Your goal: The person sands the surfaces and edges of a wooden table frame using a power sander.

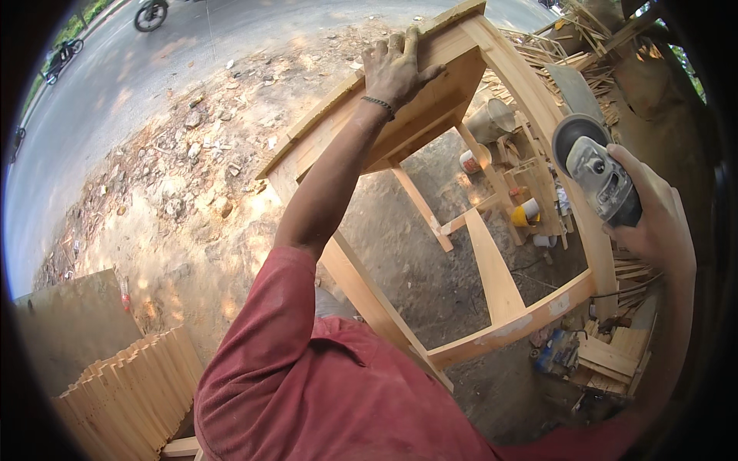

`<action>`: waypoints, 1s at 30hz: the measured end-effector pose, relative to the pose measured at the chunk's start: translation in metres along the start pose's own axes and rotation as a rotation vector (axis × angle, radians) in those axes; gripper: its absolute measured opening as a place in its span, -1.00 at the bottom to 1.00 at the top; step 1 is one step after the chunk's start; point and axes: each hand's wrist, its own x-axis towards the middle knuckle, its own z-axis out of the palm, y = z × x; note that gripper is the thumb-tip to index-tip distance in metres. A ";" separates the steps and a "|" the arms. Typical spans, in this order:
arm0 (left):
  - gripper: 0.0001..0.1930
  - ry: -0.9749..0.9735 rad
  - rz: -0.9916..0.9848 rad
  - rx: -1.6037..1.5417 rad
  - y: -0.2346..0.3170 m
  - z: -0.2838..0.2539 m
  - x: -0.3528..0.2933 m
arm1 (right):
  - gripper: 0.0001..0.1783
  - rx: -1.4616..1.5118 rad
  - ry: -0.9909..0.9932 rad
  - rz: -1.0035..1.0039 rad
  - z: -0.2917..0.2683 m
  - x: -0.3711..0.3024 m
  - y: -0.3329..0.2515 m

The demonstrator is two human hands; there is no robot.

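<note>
A pale, unpainted wooden table frame (515,81) stands tilted in front of me, with a boarded panel, long legs and a lower crosspiece (515,326). My left hand (394,73) grips the panel's upper edge, its fingers lying over the edge and the thumb spread to the side. In my right hand (665,223) is an angle grinder (603,183) with a round dark disc (578,138). The disc is against or very close to the outer side of the right leg; I cannot tell whether it touches.
Cut wooden slats (131,396) stand bundled at lower left. Right of the frame lie a grey bucket (492,121), a yellow-and-white container (526,213) and wood offcuts (615,353). Rubble (192,146) covers the ground beside a road (108,84) with motorcycles (151,14).
</note>
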 end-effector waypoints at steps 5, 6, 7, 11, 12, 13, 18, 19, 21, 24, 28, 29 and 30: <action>-0.08 0.008 0.017 -0.081 -0.003 -0.004 -0.004 | 0.01 -0.063 -0.023 -0.066 0.016 0.087 -0.012; -0.08 -0.016 0.012 -0.106 -0.006 -0.004 -0.002 | 0.01 -0.088 -0.043 -0.057 0.016 0.103 -0.014; -0.10 0.056 0.029 -0.105 -0.009 0.001 0.001 | 0.00 -0.075 -0.052 -0.068 0.015 0.120 -0.014; -0.11 0.065 0.036 -0.105 -0.015 0.000 -0.002 | -0.04 -0.028 -0.068 -0.096 0.018 0.165 -0.022; -0.12 0.058 0.035 -0.115 -0.019 -0.001 -0.001 | -0.05 -0.015 -0.066 -0.106 0.020 0.174 -0.025; -0.12 0.052 0.033 -0.126 -0.021 -0.001 0.000 | -0.05 -0.015 -0.076 -0.102 0.021 0.180 -0.027; -0.14 0.120 0.031 -0.139 -0.021 -0.002 -0.002 | -0.09 -0.032 -0.085 -0.119 0.020 0.200 -0.032; -0.14 0.120 0.038 -0.147 -0.022 -0.002 0.000 | -0.10 -0.060 -0.097 -0.103 0.017 0.202 -0.034; -0.15 0.081 0.033 -0.176 -0.020 -0.004 0.001 | -0.12 -0.115 -0.130 -0.079 0.013 0.205 -0.037; -0.15 0.091 0.043 -0.180 -0.021 -0.003 0.000 | -0.14 -0.078 -0.134 -0.080 0.015 0.206 -0.037; -0.15 0.077 0.019 -0.174 -0.022 -0.001 0.001 | -0.15 -0.074 -0.129 -0.088 0.019 0.214 -0.038; -0.15 0.083 0.023 -0.173 -0.022 -0.001 0.001 | -0.15 -0.084 -0.132 -0.086 0.019 0.215 -0.039; -0.15 0.088 0.027 -0.171 -0.022 -0.001 0.001 | -0.16 -0.093 -0.136 -0.084 0.020 0.217 -0.039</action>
